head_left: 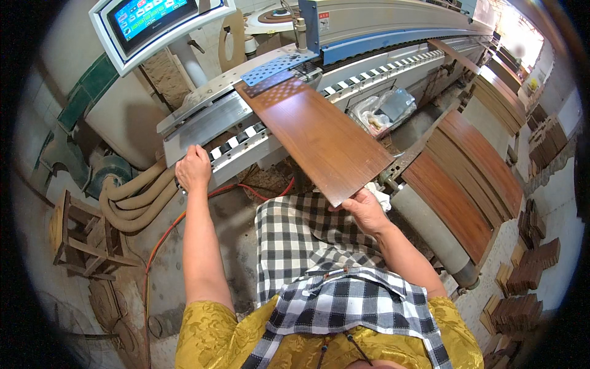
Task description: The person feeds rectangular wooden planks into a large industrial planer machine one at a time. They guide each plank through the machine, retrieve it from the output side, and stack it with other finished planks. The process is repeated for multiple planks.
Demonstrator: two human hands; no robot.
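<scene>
A long brown wood-grain board (322, 138) slants across the machine's feed side. Its far end lies under a blue perforated plate (270, 67), and its near end juts out toward me. My right hand (367, 212) is closed on the board's near corner, thumb on top, the other fingers mostly hidden below. My left hand (193, 169) is curled at the near edge of the machine's metal bed (212, 126), beside the black-and-white feed track (236, 142). Whatever lies inside its fingers, if anything, is hidden.
A lit control screen (150, 18) stands at the upper left. Ribbed hoses (138, 200) and an orange hose (161, 237) run along the left floor. To the right, a roller (433, 230) borders stacked brown panels (452, 203). A plastic-lined bin (384, 109) sits beside the machine.
</scene>
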